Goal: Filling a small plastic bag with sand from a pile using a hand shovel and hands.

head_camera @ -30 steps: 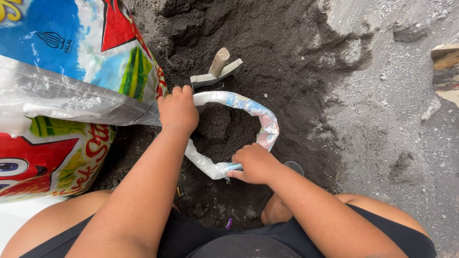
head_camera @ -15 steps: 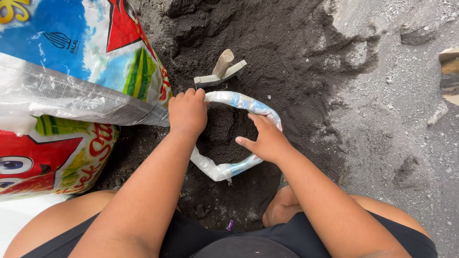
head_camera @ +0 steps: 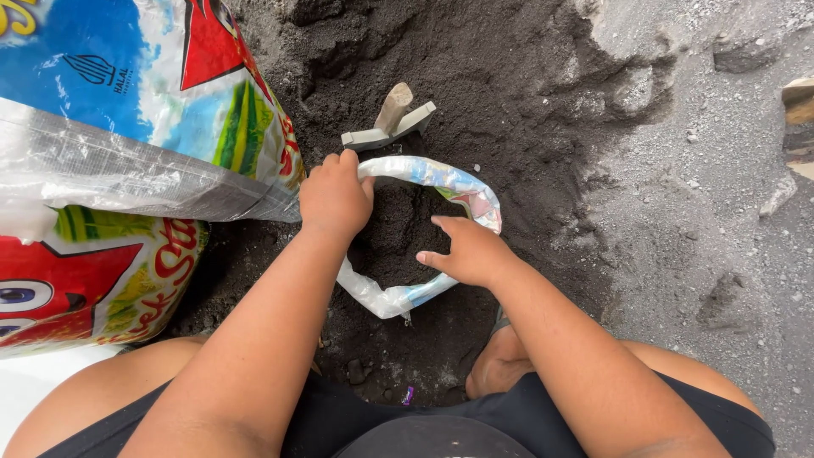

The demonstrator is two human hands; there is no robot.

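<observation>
A small woven sack [head_camera: 462,188] with a rolled white and blue rim stands in a heap of dark soil [head_camera: 475,93], filled with the same soil. My left hand [head_camera: 336,197] grips the sack's rim at its left side. My right hand [head_camera: 466,250] rests flat on the soil inside the sack near the right rim, fingers pointing left and holding nothing. Just beyond the sack, a trowel [head_camera: 388,123] with a wooden handle stands stuck in the soil.
Two large printed sacks, blue, red and green, lie at the left [head_camera: 127,127]. Grey gravelly ground [head_camera: 721,212] spreads at the right, with a wooden piece [head_camera: 799,119] at the edge. My bare foot [head_camera: 500,360] and knees are at the bottom.
My right hand left the near rim of the sack and moved up onto the soil inside it. My left hand kept its hold on the rim.
</observation>
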